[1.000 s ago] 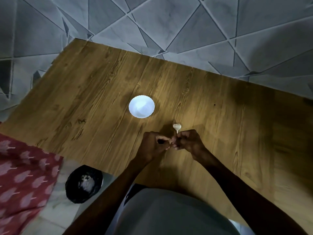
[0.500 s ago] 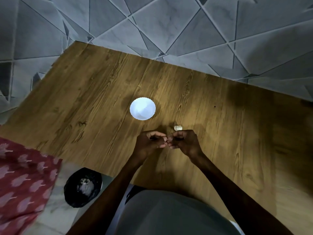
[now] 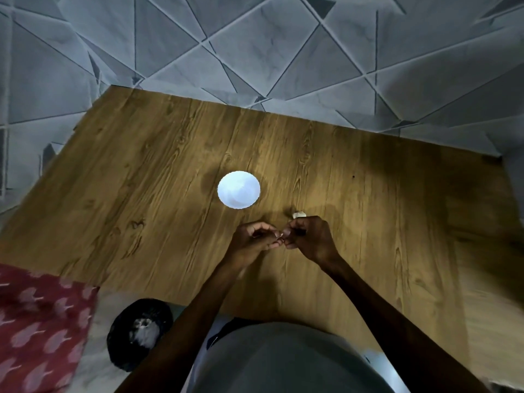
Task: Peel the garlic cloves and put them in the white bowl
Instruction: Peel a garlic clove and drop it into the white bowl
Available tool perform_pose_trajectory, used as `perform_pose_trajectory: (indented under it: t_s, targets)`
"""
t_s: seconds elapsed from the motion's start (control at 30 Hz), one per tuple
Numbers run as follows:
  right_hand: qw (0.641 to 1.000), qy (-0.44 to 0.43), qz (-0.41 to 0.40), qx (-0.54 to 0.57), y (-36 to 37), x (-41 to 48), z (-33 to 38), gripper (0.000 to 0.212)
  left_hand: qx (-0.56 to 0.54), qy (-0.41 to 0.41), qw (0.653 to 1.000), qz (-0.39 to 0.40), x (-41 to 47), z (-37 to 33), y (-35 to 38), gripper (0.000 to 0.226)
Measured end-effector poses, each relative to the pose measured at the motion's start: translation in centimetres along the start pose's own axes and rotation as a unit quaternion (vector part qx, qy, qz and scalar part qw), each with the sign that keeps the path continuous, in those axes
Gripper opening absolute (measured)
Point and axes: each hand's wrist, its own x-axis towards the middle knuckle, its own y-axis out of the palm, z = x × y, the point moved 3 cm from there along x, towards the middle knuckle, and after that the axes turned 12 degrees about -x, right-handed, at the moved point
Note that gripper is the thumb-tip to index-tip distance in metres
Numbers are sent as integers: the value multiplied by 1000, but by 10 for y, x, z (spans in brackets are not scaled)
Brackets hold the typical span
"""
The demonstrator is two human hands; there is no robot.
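At the table's (image 3: 368,222) near middle, the left hand (image 3: 253,243) and right hand (image 3: 310,241) meet with fingers curled. Their fingertips (image 3: 276,241) pinch a tiny pale bit (image 3: 281,236), too small to identify. A garlic clove (image 3: 299,215) peeks out at 12 o'clock of the right hand, touching its knuckles; whether it is held, I cannot tell. At 11 o'clock of the hands sits the white bowl (image 3: 238,189), apart from them. A black bin (image 3: 140,333) stands at 7 o'clock, beside a red patterned cloth (image 3: 37,321).
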Motion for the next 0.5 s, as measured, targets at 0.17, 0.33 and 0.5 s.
perform_pose_trajectory:
  t_s: [0.17, 0.33, 0.5]
  targets:
    - [984, -59, -62, -154, 9, -1, 2, 14, 96, 28, 995, 2, 1, -3, -1, 10]
    - [994, 91, -51, -13, 22, -7, -8, 15, 242, 153, 958, 31, -3, -4, 1, 7]
    - [982, 163, -39, 92, 24, -11, -6, 14, 279, 180, 943, 34, 1, -1, 0, 6]
